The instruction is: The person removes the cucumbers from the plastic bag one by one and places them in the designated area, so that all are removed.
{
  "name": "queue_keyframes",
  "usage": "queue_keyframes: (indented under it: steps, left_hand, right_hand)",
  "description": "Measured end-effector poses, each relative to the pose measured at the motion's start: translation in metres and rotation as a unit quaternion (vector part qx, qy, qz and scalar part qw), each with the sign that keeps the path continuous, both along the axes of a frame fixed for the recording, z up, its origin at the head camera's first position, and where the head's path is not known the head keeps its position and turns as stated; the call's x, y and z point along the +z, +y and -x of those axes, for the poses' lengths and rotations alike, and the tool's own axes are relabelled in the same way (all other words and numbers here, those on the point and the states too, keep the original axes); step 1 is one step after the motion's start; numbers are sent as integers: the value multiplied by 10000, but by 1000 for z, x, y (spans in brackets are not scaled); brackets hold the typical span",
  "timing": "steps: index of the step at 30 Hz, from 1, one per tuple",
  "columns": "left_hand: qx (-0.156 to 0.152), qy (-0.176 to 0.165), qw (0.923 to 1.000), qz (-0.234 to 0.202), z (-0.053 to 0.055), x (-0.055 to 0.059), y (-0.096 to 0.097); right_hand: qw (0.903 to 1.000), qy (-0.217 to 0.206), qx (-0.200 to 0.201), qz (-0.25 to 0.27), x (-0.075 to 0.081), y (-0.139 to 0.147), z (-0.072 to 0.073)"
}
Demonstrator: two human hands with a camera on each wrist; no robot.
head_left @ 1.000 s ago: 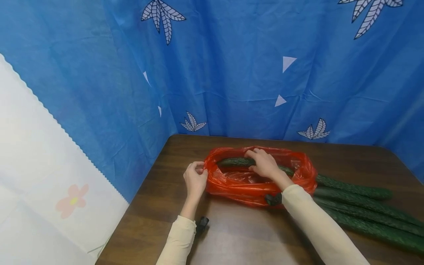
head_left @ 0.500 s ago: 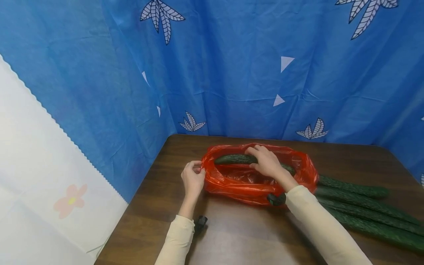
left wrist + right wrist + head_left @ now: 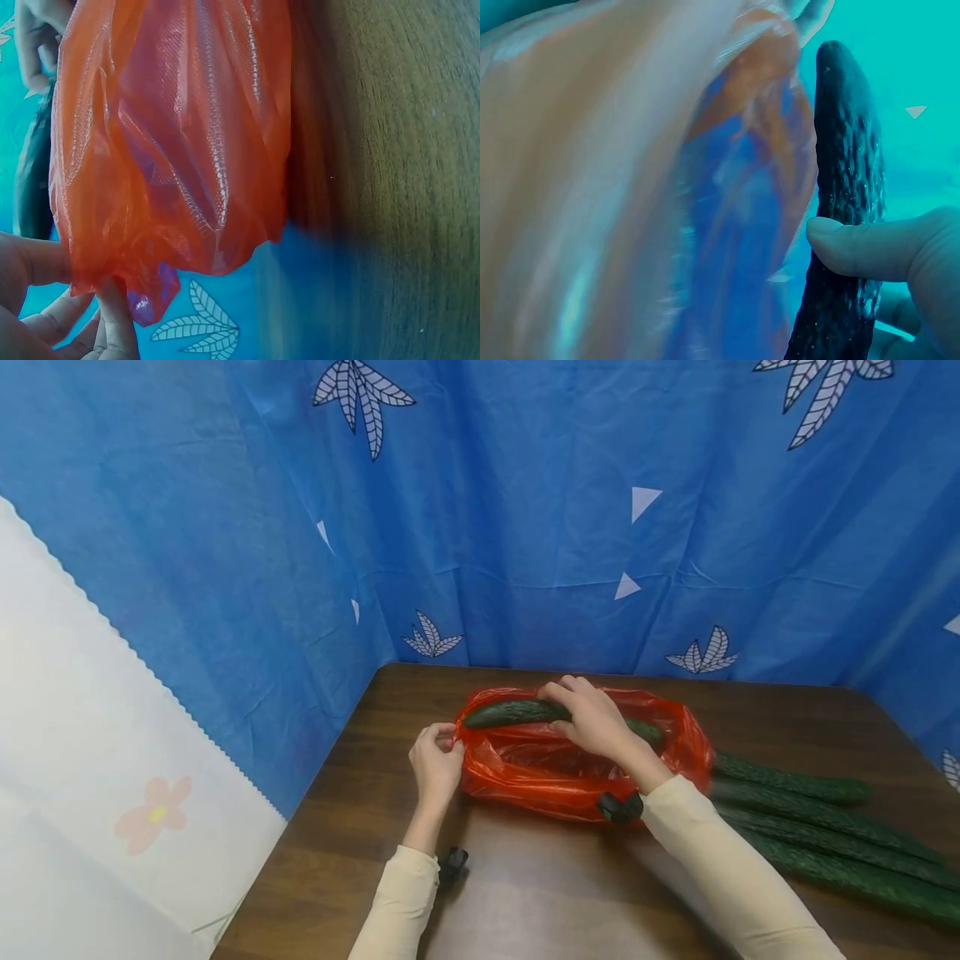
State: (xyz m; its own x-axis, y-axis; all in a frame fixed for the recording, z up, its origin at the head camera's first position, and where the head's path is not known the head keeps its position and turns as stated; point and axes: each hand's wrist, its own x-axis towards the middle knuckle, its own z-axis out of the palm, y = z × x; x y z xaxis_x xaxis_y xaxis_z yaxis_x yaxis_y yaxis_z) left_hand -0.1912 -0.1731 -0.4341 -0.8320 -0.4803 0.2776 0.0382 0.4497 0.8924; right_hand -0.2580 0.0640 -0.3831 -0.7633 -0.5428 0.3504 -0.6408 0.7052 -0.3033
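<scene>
A red plastic bag (image 3: 540,792) lies on the table with its mouth spread wide. At the bag's left end, my left hand (image 3: 437,767) pinches the rim; the left wrist view shows thumb and fingers on the thin plastic (image 3: 180,135). My right hand (image 3: 594,723) grips a dark green cucumber (image 3: 504,713) around its middle, over the bag's opening along the far rim. In the right wrist view, the thumb (image 3: 870,246) presses across the bumpy cucumber (image 3: 849,142), and the cucumber's lower end runs out of frame. The bag's bottom is hidden from the head view.
Several more long cucumbers (image 3: 832,832) lie side by side on the brown wooden table (image 3: 330,835), right of the bag and partly behind the right forearm. A blue curtain (image 3: 540,510) with leaf prints hangs behind the table. White patterned cloth (image 3: 90,735) is at the left.
The right hand has lifted the cucumber slightly and shifted it left, so its left tip now lies by the bag's left rim. The left hand keeps its pinch on the bag.
</scene>
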Motion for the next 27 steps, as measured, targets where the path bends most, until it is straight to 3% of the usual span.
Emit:
queue_keyframes:
  steps: [9, 20, 27]
  left_hand:
    - [41, 150, 9997, 175, -1, -1, 2]
    - [-100, -108, 9999, 36, -3, 1, 2]
    - [-119, 50, 9999, 64, -3, 1, -1]
  right_hand:
    - [9983, 497, 254, 167, 27, -7, -18]
    - [9876, 1258, 633, 697, 69, 1, -43]
    - [9871, 1420, 504, 542, 78, 24, -53]
